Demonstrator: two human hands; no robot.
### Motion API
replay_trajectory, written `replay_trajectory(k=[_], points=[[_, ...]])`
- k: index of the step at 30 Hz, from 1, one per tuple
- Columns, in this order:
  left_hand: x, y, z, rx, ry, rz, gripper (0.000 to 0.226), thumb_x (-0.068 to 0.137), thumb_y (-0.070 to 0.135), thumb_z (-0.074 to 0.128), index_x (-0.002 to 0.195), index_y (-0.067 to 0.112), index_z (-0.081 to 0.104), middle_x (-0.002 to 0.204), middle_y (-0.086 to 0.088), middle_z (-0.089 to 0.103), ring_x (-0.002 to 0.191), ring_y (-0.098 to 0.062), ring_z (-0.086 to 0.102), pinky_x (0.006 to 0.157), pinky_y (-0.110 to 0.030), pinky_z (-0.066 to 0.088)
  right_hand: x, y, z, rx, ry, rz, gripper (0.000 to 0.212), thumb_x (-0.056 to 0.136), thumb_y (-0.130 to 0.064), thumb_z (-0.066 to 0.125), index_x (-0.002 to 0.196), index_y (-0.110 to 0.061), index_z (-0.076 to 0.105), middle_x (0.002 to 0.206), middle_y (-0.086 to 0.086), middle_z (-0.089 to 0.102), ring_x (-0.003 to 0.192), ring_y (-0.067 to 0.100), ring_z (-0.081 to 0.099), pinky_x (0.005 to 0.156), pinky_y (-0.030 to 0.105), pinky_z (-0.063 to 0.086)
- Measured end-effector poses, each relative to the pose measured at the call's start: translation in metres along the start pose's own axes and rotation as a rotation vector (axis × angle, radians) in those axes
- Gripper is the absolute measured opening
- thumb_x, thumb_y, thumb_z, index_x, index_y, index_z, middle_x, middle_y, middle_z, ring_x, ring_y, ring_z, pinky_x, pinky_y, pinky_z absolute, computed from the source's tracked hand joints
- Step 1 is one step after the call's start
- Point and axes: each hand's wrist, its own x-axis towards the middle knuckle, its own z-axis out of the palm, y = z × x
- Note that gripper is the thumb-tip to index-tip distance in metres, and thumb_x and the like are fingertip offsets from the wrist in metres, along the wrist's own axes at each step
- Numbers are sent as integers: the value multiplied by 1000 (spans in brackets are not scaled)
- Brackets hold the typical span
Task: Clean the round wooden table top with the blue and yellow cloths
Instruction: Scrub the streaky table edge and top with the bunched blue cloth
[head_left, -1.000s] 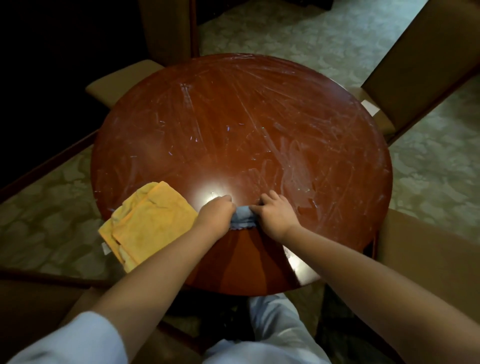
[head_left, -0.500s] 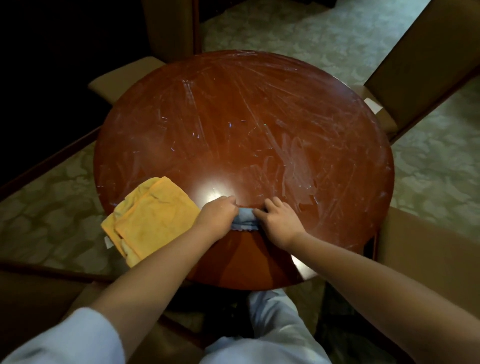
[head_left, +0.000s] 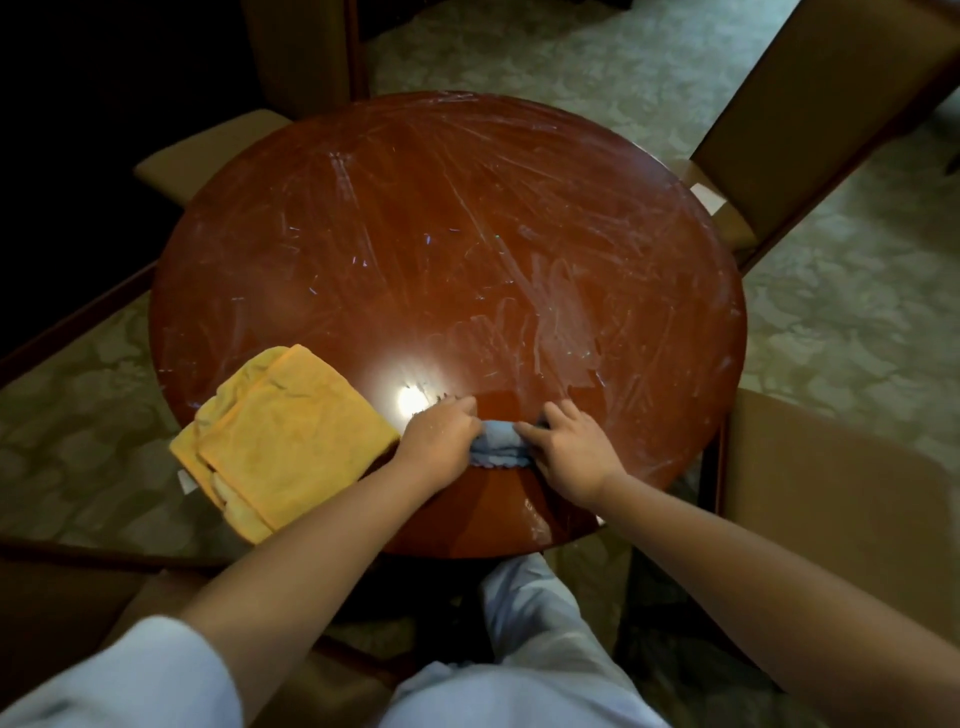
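- Round wooden tabletop (head_left: 447, 249) is seen from above; pale smeared streaks cover most of it, and a bright light glare sits near the front edge.
- Blue cloth (head_left: 500, 446) is bunched into a small roll on the tabletop near the front edge, between the two hands.
- Left hand (head_left: 439, 441) is curled over the left end of the blue cloth; the grip is closed on the fabric, knuckles up.
- Right hand (head_left: 574, 449) is set on the right end of the blue cloth; fingers are bent and the cloth is pinched under the fingertips.
- Yellow cloth (head_left: 283, 439) is folded and laid at the front-left edge of the tabletop, just beside the left hand, with its near corner hanging past the rim; it is not held.
- Tan upholstered chairs are placed around the tabletop, one at far right (head_left: 810, 119), one at far left (head_left: 208, 150).
- Patterned carpet (head_left: 852, 312) is seen beneath.
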Motion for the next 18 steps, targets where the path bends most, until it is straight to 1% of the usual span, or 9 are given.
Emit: replay_trajectory(k=[3, 6, 8, 10, 11, 12, 14, 16, 18], points=[[-18, 16, 5, -30, -29, 105, 20, 89, 12, 54, 104, 13, 66, 100, -4, 50, 96, -23, 48, 65, -34, 42, -39, 0, 9, 30, 25, -51, 37, 76, -24, 69, 113, -20, 67, 85, 4, 52, 78, 25, 49, 58, 34, 41], [-16, 24, 5, 25, -37, 145, 12, 89, 11, 54, 98, 9, 61, 94, -4, 45, 91, -22, 46, 61, -33, 40, -41, 12, 7, -25, 38, -93, 38, 75, -24, 67, 113, -21, 67, 84, 4, 53, 76, 25, 52, 58, 33, 41], [-2, 26, -1, 45, -7, 102, 10, 89, 13, 57, 97, 8, 61, 88, -2, 39, 85, -19, 44, 60, -31, 38, -20, 17, -4, -65, 11, -34, 41, 80, -21, 67, 120, -21, 64, 91, 8, 54, 86, 31, 53, 64, 36, 41], [11, 27, -6, 37, 17, 32, 11, 88, 12, 59, 98, 8, 64, 92, -3, 45, 89, -21, 48, 63, -32, 39, -4, 19, -10, -82, -30, 53, 44, 90, -22, 56, 134, -22, 53, 108, 11, 52, 103, 34, 47, 77, 39, 37], [14, 29, -6, 26, 10, 18, 12, 88, 11, 59, 98, 8, 65, 96, -5, 48, 92, -23, 49, 65, -33, 40, -2, 18, -10, -84, -50, 89, 45, 93, -22, 52, 138, -23, 48, 112, 11, 49, 108, 33, 43, 80, 38, 35], [15, 31, -6, 12, 2, 26, 12, 88, 10, 59, 99, 9, 65, 98, -5, 48, 94, -23, 49, 66, -33, 40, -6, 17, -10, -55, -48, 111, 44, 93, -22, 50, 137, -23, 48, 112, 10, 49, 108, 33, 42, 80, 38, 35], [4, 34, -2, -8, -4, 83, 15, 90, 12, 57, 102, 11, 66, 99, -4, 49, 93, -21, 48, 66, -31, 40, -30, 10, -6, 7, -19, 109, 41, 88, -21, 57, 129, -20, 57, 104, 9, 51, 98, 31, 46, 74, 39, 39], [-13, 39, 8, -49, 2, 161, 19, 92, 16, 56, 106, 13, 66, 101, -2, 51, 94, -19, 48, 66, -30, 42, -63, 4, 6, 93, 32, 74, 40, 77, -19, 69, 117, -18, 65, 93, 7, 54, 85, 29, 51, 63, 39, 45], [-24, 44, 14, -71, -6, 210, 21, 92, 15, 55, 109, 13, 67, 102, -2, 53, 96, -19, 48, 69, -33, 46, -83, 5, 14, 100, 58, 26, 44, 71, -18, 75, 114, -19, 67, 90, 5, 55, 80, 26, 53, 59, 36, 46]])
